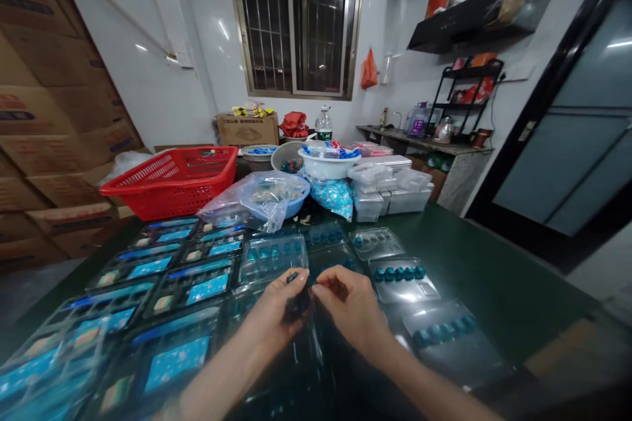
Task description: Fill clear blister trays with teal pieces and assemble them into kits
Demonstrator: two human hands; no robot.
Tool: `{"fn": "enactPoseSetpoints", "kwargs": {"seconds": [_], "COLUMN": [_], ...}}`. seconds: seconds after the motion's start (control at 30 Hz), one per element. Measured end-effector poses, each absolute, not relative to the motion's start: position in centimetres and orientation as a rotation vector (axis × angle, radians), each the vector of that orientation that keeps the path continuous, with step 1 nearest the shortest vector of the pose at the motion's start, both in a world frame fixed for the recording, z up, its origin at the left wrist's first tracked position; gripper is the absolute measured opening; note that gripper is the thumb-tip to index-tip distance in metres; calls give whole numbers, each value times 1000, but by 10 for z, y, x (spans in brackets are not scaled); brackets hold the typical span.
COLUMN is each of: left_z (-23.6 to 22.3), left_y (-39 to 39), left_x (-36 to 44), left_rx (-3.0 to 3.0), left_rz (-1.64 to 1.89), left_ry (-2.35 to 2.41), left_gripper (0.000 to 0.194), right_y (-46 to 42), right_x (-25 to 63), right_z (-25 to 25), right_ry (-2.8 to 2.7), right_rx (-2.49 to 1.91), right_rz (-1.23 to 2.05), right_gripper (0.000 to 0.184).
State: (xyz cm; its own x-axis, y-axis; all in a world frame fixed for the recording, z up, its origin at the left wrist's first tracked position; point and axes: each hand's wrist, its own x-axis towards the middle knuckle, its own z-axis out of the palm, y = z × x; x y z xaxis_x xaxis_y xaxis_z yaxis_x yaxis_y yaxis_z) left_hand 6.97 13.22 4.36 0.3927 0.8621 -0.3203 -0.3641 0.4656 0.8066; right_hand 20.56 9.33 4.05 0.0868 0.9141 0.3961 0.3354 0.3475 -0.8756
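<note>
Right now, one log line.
left hand: holds small dark object | right hand: beside it | nearby: teal pieces in clear tray | beyond: red basket

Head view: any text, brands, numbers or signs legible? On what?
Nothing reads clearly enough to quote.
Carton by the red basket: dark print, too blurred.
Stacked cartons at left: red and blue print, blurred.
Clear bottle: green label, too small.
Jug on the counter: purple label, too small.

The bare left hand and bare right hand have slender fingers and smooth, rounded backs. Behind each hand, a narrow wrist widens into a smooth, bare forearm, blurred towards the view's lower edge.
</note>
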Motion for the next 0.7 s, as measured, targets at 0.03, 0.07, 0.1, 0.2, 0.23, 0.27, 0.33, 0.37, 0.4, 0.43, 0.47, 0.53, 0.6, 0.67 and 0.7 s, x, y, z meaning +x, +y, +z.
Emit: {"fn": "enactPoseSetpoints", "kwargs": {"seconds": [0.03,0.07,0.1,0.2,0.23,0.27,0.33,0.37,0.4,0.43,0.47,0.53,0.6,0.67,0.7], "left_z": [43,44,44,46,46,46,44,43,42,41,40,37,35,34,34], "left_y": [129,126,123,117,116,116,115,115,116,116,115,114,113,111,110], "left_x": [73,76,78,83,84,85,85,85,85,85,84,84,84,84,84], "left_rx": [724,731,733,735,734,731,722,709,697,690,688,708,749,786,803], "left_rz": [873,885,899,915,910,901,867,839,801,758,717,659,641,629,622], "left_ry": [827,830,832,830,828,827,827,830,835,842,848,852,829,788,768], "left_gripper": [17,17,17,18,18,19,22,26,30,33,36,35,29,23,21], "right_y": [94,94,94,93,92,92,90,90,89,89,88,87,85,83,83], "right_x": [208,209,211,212,213,214,218,221,224,227,231,237,241,244,245], "right_z": [38,35,33,29,29,30,32,33,35,37,38,40,41,41,42], "right_ry": [-1435,-1395,-1361,-1323,-1341,-1369,-1443,-1482,-1521,-1562,-1603,-1668,-1686,-1677,-1673], "right_rx": [-1203,-1200,-1192,-1158,-1147,-1135,-1109,-1095,-1085,-1080,-1081,-1094,-1108,-1126,-1137], "right_rz": [690,740,783,799,763,722,669,672,694,726,760,818,855,879,891], "right_gripper": [7,8,8,9,9,10,10,9,9,8,8,7,7,8,8]}}
